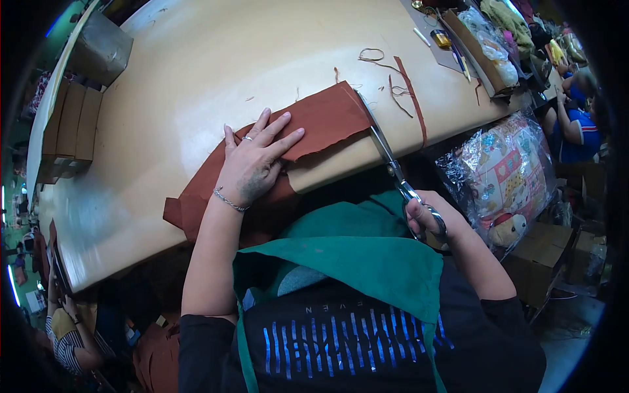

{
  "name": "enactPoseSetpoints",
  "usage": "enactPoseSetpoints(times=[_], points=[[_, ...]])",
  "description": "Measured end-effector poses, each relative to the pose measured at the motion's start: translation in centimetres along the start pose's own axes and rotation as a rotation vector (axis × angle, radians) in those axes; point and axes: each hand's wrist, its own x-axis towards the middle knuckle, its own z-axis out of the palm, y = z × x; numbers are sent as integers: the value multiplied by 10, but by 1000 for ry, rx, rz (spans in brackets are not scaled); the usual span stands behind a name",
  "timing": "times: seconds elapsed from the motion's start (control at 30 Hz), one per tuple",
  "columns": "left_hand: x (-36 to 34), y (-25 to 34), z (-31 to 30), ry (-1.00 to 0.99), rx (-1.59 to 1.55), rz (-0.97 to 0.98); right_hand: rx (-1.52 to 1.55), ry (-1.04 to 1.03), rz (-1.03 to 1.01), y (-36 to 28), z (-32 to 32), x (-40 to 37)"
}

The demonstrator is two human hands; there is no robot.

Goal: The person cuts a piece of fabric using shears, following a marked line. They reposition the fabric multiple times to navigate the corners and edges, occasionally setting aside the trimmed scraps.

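Note:
A folded piece of rust-brown fabric (pixel 327 121) lies across the table's near edge, part of it hanging down toward my green apron. Pressing flat on the cloth is my left hand (pixel 255 160), fingers spread, a ring and a bracelet on it. My right hand (pixel 431 216) grips the handles of long metal scissors (pixel 388 157). Their blades reach along the right-hand end of the fabric, the tips close to its upper corner. A thin cut strip of the same brown cloth (pixel 411 98) rests to the right of the blades.
Loose threads (pixel 371 56) and scraps are scattered on the table (pixel 196 65). A small jar (pixel 440 39), pens and an open box stand at the upper right. A plastic-wrapped printed bundle (pixel 508 170) sits beside the table. Cardboard boxes (pixel 75 124) line the left. Other people work at both sides.

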Motion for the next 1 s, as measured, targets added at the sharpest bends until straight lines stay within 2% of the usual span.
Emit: enactPoseSetpoints(times=[0.47, 0.67, 1.0], points=[[2, -3, 1, -18, -29, 13, -99, 69, 74, 4, 3, -7], [2, -1, -3, -47, -24, 25, -42, -19, 13, -1, -5, 8], [2, -1, -3, -53, -86, 10, -133, 49, 21, -8, -1, 13]])
